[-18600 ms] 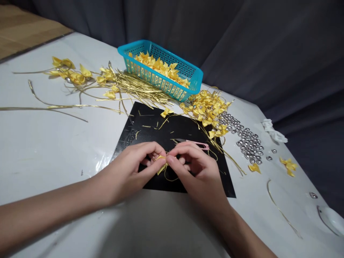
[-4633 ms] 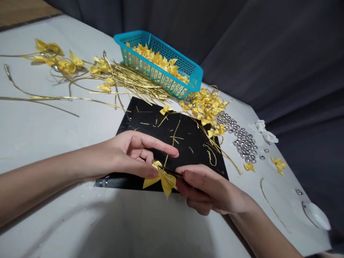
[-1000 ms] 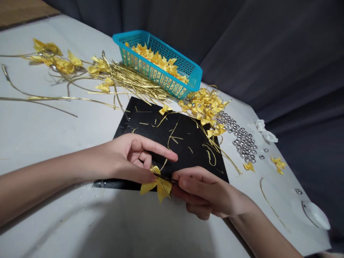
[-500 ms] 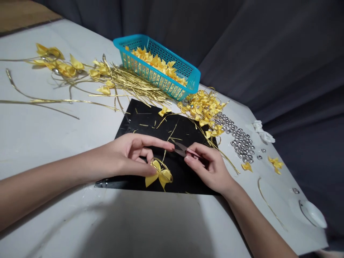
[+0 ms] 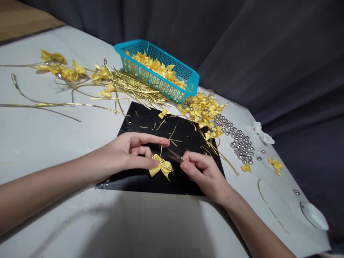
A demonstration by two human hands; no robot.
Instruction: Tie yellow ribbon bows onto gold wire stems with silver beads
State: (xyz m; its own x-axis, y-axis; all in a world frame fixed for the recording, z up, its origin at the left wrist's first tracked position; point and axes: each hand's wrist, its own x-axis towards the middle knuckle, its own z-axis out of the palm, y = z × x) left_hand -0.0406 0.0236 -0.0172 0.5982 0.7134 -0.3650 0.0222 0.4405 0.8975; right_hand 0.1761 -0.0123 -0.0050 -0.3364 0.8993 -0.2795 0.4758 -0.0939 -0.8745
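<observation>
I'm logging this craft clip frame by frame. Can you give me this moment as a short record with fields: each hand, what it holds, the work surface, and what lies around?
left hand: pinches a yellow ribbon bow between thumb and fingers
right hand: grip closed on small snips, blades pointing at the bow
work surface: black mat on a white table
behind mat: teal basket filled with yellow bows; bundle of gold wire strips
right of mat: pile of wired bows, then silver beads
</observation>
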